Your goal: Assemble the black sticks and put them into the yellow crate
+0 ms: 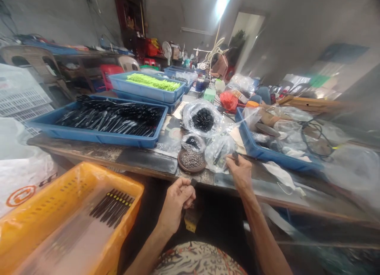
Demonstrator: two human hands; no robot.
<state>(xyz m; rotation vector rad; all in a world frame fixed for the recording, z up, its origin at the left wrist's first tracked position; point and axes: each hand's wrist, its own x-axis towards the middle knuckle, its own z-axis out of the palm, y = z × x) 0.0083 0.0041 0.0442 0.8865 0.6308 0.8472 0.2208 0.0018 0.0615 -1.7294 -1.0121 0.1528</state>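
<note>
My left hand [178,199] is closed around a small dark tool or part, held just below the table edge above my lap. My right hand [239,170] rests on the table edge with its fingers pinched on a small dark piece, right beside a clear plastic bag [218,150]. A round brown dish [191,161] of small metal screws sits just left of that hand. Behind it lie a small bag of black parts [192,142] and a bigger bag of black parts [202,118].
A blue tray [89,134] of black tools lies at the left of the table, with a blue tray of green pieces [148,84] behind it. Another blue tray [252,148] of bags and cable sits at right. An orange crate [74,219] holding black-handled tools stands near left.
</note>
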